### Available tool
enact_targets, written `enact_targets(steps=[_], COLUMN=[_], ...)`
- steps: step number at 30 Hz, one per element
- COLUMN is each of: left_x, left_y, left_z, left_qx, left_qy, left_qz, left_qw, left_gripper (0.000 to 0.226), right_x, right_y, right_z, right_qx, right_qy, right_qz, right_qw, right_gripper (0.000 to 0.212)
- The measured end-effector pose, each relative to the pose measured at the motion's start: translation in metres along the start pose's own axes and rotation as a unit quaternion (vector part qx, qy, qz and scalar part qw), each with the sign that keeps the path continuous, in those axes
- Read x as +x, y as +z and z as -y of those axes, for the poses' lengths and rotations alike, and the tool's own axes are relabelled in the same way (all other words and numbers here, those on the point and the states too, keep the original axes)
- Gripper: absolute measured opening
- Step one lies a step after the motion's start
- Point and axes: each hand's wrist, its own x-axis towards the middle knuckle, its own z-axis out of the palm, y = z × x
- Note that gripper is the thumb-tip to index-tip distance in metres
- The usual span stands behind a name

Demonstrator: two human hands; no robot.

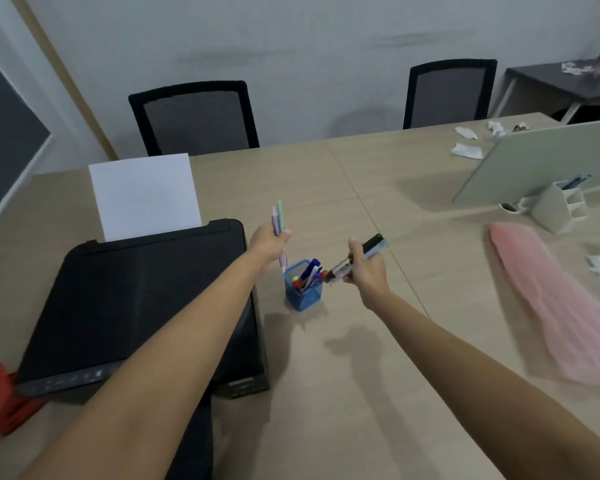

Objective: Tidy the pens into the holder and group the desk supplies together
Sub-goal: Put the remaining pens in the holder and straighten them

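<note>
Pastel plastic pens [278, 218], a lilac one and a mint-green one, are gripped upright in the left hand [269, 244], fingers curled snug around them, with a striped pink-and-white end poking out below the fist just above the holder's left corner. Over on the other side, a chunky black marker with a grey-blue cap [357, 259] is pinched in the right hand [366, 271], fingers closed on its barrel, and it's tilted so the lower end points down at the holder's rim. Between the two hands, the small blue mesh square pen holder [303, 289] is stood on the light wood-grain desk [326, 375], already stuffed with a few blue, white and red-tipped pens [309, 273]. Just left of it, right under the left forearm, a big black printer [129, 306] is parked with a white sheet of paper [144, 195] stuck up in its rear tray. A red plastic thing [0, 400], too blurry to identify, is seen by the printer's near left corner. Off to the right, a pink gauzy cloth [561, 306] is spread out, and a white desk organizer [556, 209] is set against a pale green divider panel [541, 161], well apart from the holder.
</note>
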Motion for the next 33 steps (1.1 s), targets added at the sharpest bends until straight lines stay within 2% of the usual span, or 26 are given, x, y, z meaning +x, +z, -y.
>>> enact_targets(steps=[4, 6, 8, 11, 15, 18, 20, 23, 26, 28, 30, 33], left_x=[0.032, 0.041, 0.044, 0.046, 0.05, 0.048, 0.046, 0.044, 0.044, 0.046, 0.046, 0.045], left_y=[0.009, 0.013, 0.017, 0.025, 0.035, 0.039, 0.041, 0.039, 0.035, 0.037, 0.04, 0.047], left_z=[0.021, 0.029, 0.033, 0.04, 0.051, 0.055, 0.057, 0.057, 0.057, 0.057, 0.056, 0.061], left_qx=[0.013, 0.009, 0.009, 0.024, 0.05, 0.13, 0.149, 0.08, 0.001, -0.049, -0.109, -0.151], left_qy=[-0.049, -0.076, -0.096, -0.11, -0.122, -0.106, -0.103, -0.117, -0.129, -0.129, -0.144, -0.163], left_qz=[-0.015, -0.001, 0.021, 0.047, 0.062, 0.08, 0.098, 0.136, 0.132, 0.1, 0.061, 0.026], left_qw=[0.999, 0.997, 0.995, 0.993, 0.989, 0.983, 0.979, 0.981, 0.983, 0.985, 0.982, 0.975], left_gripper=[0.023, 0.024, 0.024, 0.013, 0.028, 0.031, 0.032, 0.019, 0.025, 0.036, 0.044, 0.031], right_x=[0.018, 0.025, 0.031, 0.044, 0.051, 0.052, 0.052, 0.054, 0.058, 0.064, 0.068, 0.073], right_y=[0.03, 0.043, 0.048, 0.048, 0.048, 0.05, 0.051, 0.048, 0.043, 0.043, 0.044, 0.046], right_z=[-0.022, -0.033, -0.04, -0.045, -0.051, -0.057, -0.061, -0.066, -0.068, -0.067, -0.06, -0.053], right_qx=[0.007, -0.048, -0.132, -0.226, -0.262, -0.279, -0.273, -0.22, -0.188, -0.136, -0.064, -0.047], right_qy=[0.04, 0.039, 0.003, -0.059, -0.11, -0.143, -0.169, -0.186, -0.166, -0.131, -0.057, -0.002], right_qz=[0.052, 0.044, 0.032, 0.034, 0.056, 0.07, 0.067, 0.057, 0.065, 0.063, 0.067, 0.141], right_qw=[0.998, 0.997, 0.991, 0.972, 0.957, 0.947, 0.945, 0.956, 0.966, 0.98, 0.994, 0.989], right_gripper=[0.023, 0.024, 0.029, 0.036, 0.032, 0.035, 0.034, 0.023, 0.042, 0.05, 0.046, 0.034])
